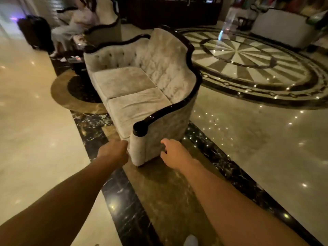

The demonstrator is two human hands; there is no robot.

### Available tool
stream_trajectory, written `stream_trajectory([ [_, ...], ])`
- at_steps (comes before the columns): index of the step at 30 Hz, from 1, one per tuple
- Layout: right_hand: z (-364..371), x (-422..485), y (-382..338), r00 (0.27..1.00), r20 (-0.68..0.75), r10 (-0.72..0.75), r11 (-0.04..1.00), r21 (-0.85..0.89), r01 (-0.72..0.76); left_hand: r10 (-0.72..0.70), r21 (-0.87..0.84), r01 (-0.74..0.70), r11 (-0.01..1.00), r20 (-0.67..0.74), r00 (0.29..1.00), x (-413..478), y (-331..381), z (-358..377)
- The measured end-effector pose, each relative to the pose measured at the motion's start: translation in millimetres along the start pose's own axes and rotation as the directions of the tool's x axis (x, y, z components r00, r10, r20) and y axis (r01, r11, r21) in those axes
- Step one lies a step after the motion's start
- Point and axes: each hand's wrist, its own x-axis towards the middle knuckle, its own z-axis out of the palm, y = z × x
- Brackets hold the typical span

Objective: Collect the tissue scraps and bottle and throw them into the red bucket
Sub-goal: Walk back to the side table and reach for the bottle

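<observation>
No tissue scrap, bottle or red bucket shows in the head view. Both my arms reach forward over the marble floor toward a beige velvet two-seat sofa [138, 96]. My left hand [113, 150] hangs just left of the sofa's near arm, its fingers curled into a loose fist with nothing seen in it. My right hand [174, 155] is just right of that arm, fingers bent and slightly apart, holding nothing. Neither hand touches the sofa.
The sofa has a dark wooden rim [159, 112]. A person sits on a second sofa [99, 20] at the back left, beside a dark suitcase [36, 31]. A round patterned floor inlay [248, 64] lies to the right, with another sofa [284, 27] beyond it.
</observation>
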Motion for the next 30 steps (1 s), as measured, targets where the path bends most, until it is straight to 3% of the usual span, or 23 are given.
stream_trajectory([
  [5, 36.0, 87.8, -93.2, 0.988, 0.129, -0.086, 0.989, -0.111, 0.101, -0.149, -0.08, 0.145, 0.986, -0.054, 0.987, 4.1, -113.8, -17.9],
  [10, 78.2, 194.8, -173.5, 0.97, 0.181, -0.161, 0.981, -0.083, 0.178, -0.254, -0.104, 0.249, 0.963, -0.039, 0.966, 37.6, -201.3, -18.2],
  [14, 117.1, 287.5, -232.2, 0.949, 0.213, -0.234, 0.971, -0.003, 0.24, -0.357, -0.125, 0.353, 0.927, -0.014, 0.934, 98.7, -273.3, -24.2],
  [18, 138.8, 389.3, -278.0, 0.918, 0.307, -0.25, 0.961, -0.035, 0.273, -0.481, -0.139, 0.479, 0.867, 0.024, 0.877, 171.7, -339.8, -45.2],
  [30, 163.6, 687.8, -450.7, 0.89, 0.305, -0.338, 0.925, -0.065, 0.374, -0.479, -0.201, 0.482, 0.853, 0.068, 0.875, 414.2, -545.3, -95.0],
])
